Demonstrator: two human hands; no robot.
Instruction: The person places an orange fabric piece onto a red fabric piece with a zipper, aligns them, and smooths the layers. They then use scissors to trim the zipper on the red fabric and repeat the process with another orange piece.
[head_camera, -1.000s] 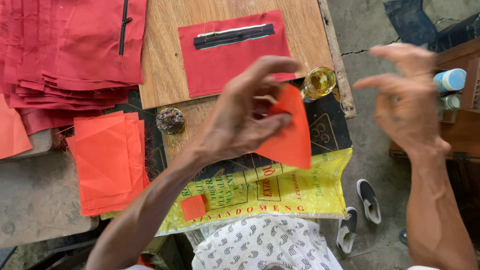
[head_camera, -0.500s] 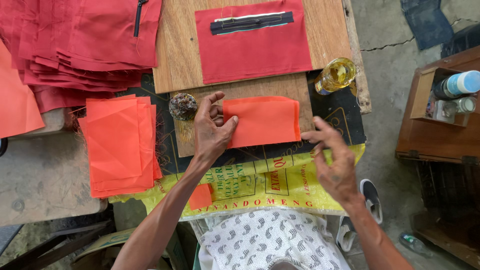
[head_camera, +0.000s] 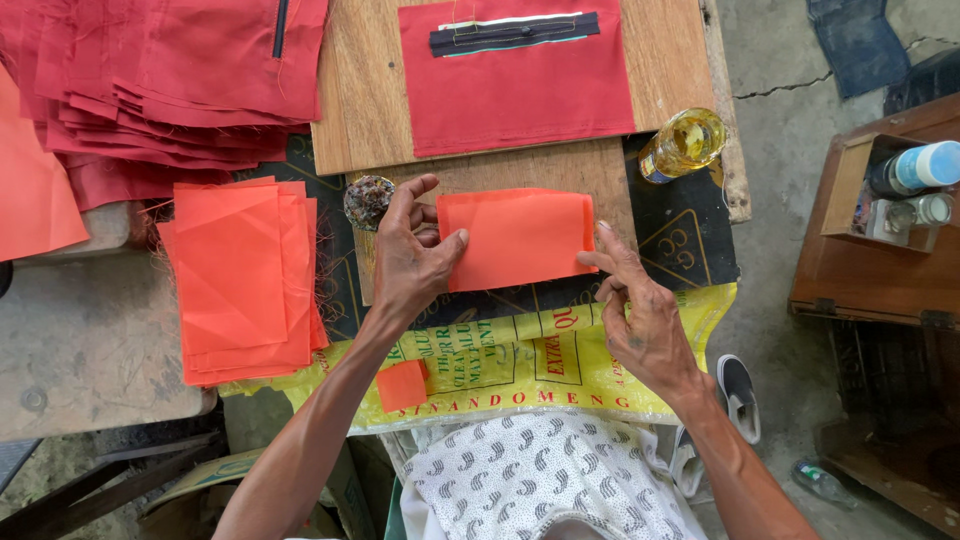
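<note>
An orange fabric piece (head_camera: 520, 236) lies flat on a wooden board (head_camera: 560, 170). My left hand (head_camera: 410, 262) presses its left edge with thumb and fingers. My right hand (head_camera: 640, 312) touches the cloth's lower right corner with a fingertip. Neither hand lifts the cloth. A red fabric panel (head_camera: 520, 90) with a dark zipper strip (head_camera: 515, 32) lies on the board beyond it.
A stack of orange fabric pieces (head_camera: 245, 275) sits at left, with a pile of red fabric (head_camera: 170, 80) behind it. A small orange scrap (head_camera: 402, 385) rests on a yellow printed sack (head_camera: 520, 355). A bottle of yellow liquid (head_camera: 685, 145) and a small round dark object (head_camera: 368, 200) flank the board. A wooden box (head_camera: 880, 220) stands at right.
The orange piece was held up in my left hand; it now lies flat on the board. Both hands came down onto its edges.
</note>
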